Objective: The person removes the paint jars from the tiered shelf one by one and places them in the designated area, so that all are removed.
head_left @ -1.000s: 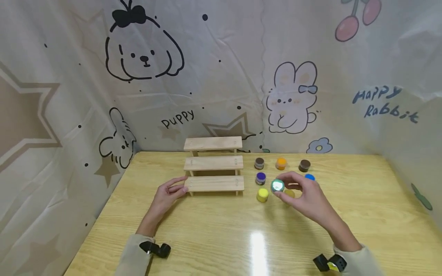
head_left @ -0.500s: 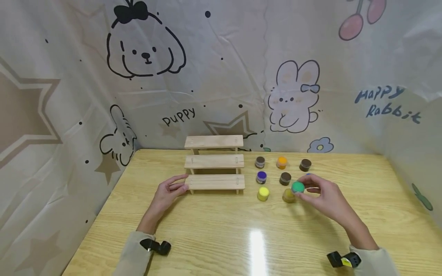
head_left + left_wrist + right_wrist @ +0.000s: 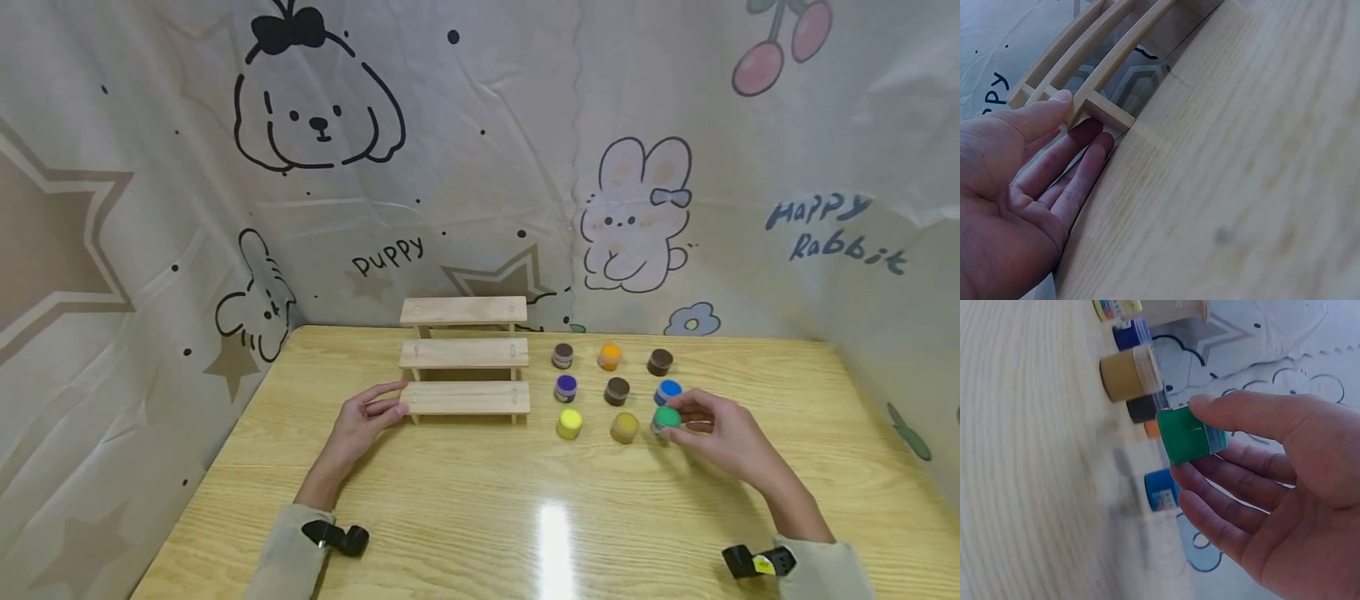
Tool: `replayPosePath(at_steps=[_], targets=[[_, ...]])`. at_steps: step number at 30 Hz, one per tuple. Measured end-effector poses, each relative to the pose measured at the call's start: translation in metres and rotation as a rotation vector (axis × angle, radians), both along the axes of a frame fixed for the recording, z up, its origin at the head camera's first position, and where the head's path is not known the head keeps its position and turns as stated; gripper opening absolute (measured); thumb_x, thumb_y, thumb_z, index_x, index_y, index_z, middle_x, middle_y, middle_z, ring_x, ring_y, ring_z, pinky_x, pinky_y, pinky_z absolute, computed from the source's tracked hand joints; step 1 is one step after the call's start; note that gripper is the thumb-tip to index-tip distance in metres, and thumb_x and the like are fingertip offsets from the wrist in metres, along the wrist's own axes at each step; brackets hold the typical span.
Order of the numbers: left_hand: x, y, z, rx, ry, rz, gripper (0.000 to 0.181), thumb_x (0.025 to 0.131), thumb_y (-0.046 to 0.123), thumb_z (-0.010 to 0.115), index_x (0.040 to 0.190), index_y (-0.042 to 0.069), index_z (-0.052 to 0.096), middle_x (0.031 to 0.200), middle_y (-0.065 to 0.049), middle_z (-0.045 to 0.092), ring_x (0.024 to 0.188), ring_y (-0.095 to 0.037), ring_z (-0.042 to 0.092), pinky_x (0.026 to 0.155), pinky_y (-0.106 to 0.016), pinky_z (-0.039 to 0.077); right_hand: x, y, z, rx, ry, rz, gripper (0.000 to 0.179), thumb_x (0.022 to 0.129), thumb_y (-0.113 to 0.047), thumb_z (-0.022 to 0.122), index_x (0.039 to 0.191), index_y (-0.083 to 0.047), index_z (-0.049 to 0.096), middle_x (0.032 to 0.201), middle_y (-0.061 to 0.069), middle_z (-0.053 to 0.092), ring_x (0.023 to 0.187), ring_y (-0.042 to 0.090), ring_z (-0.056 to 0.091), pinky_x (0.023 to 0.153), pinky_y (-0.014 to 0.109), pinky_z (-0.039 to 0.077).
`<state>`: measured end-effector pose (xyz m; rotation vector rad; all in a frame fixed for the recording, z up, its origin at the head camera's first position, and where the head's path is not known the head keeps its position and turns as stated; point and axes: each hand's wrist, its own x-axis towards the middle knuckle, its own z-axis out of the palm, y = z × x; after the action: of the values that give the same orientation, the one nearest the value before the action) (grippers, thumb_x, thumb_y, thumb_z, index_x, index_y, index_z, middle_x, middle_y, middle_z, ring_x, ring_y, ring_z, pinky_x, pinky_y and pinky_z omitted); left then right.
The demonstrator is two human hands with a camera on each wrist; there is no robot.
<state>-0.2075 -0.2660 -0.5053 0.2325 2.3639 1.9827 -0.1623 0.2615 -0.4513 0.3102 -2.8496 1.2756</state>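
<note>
My right hand [image 3: 718, 427] pinches a small paint pot with a green lid [image 3: 666, 419] between thumb and fingertips, at the front right of the group of pots. In the right wrist view the green paint pot [image 3: 1185, 434] is tilted and close over the table. A blue paint pot [image 3: 667, 392] stands just behind it, and an ochre one [image 3: 624, 427] to its left. My left hand [image 3: 367, 417] holds the left end of the lowest step of a three-tier wooden display stand [image 3: 465, 398], thumb on the board's edge and fingers beneath in the left wrist view [image 3: 1066, 144].
Other paint pots stand in rows right of the stand: yellow [image 3: 569, 424], purple [image 3: 566, 388], orange [image 3: 611, 357] and several dark brown ones [image 3: 617, 391]. A printed cloth [image 3: 495, 183] hangs behind and beside the wooden table [image 3: 450, 500].
My right hand has carried the green paint pot rightward and down, from beside the yellow pot to the front right of the group. The left hand stays at the stand.
</note>
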Motion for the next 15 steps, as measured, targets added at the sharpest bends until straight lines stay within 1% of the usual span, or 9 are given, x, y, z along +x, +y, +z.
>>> replayPosePath(at_steps=[5,9,11,15], targets=[[-0.001,-0.001,-0.001,-0.012,-0.007,-0.001,0.045,0.098,0.009,0.071,0.141,0.001,0.061,0.122,-0.026,0.069,0.100,-0.009,0.072,0.086,-0.024,0.057,-0.002,0.007,-0.009,0.030,-0.010,-0.025,0.034,0.089,-0.012,0.082,0.116,0.003,0.067,0.111,0.016,0.070,0.100,0.030,0.068,0.080,0.031,0.060],[-0.001,-0.002,-0.001,-0.013,-0.011,0.005,0.045,0.098,0.010,0.072,0.141,0.002,0.061,0.121,-0.026,0.070,0.100,-0.009,0.072,0.086,-0.024,0.057,-0.004,0.011,-0.015,0.050,-0.023,-0.038,0.034,0.088,-0.014,0.084,0.114,0.002,0.068,0.108,0.013,0.070,0.097,0.027,0.067,0.079,0.031,0.059],[-0.001,-0.002,-0.002,-0.011,-0.009,0.008,0.045,0.098,0.009,0.072,0.140,0.002,0.061,0.121,-0.026,0.070,0.100,-0.009,0.072,0.086,-0.024,0.057,-0.005,0.013,-0.017,0.049,-0.035,-0.039,0.035,0.087,-0.014,0.084,0.113,0.002,0.067,0.107,0.013,0.070,0.096,0.027,0.067,0.079,0.030,0.058],[-0.001,-0.002,-0.003,-0.009,-0.005,0.008,0.044,0.098,0.008,0.071,0.140,0.001,0.061,0.122,-0.026,0.069,0.101,-0.009,0.072,0.086,-0.024,0.057,-0.008,0.019,-0.022,0.023,-0.067,-0.021,0.036,0.087,-0.011,0.084,0.114,0.003,0.065,0.106,0.013,0.069,0.094,0.024,0.066,0.076,0.024,0.056]])
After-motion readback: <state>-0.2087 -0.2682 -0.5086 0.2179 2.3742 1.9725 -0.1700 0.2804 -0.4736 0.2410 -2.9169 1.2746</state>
